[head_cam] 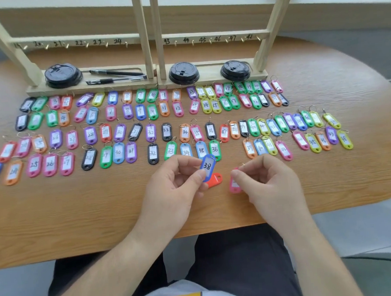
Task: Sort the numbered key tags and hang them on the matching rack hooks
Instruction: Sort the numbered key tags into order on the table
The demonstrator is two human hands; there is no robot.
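Blue oval plastic key tag with a paper window marked 38 is sitting in the left hand, pinched near its lower end between thumb tip and curled forefinger, number facing up, raised off the light wood-grain surface. Judging it very light, stiff and smooth-shelled, so likely to slip under a loose pinch. Gripping the flat faces is serving for reading. For hanging, the ring end looks the better hold, though its ring is not showing.

Orange-red plastic tag is lying just under the blue one, beside the left thumb; held or merely touching, cannot tell.

Right hand is pinching a pink plastic tag at its upper end with thumb and forefinger, tag pointing down toward the surface, number hidden.

Rows of coloured tags are lying beyond both hands. A gap is showing just beyond the hands, between the green tag marked 36 and the orange tag marked 39.

Pale wooden rack with numbered hooks is standing well beyond the hands.
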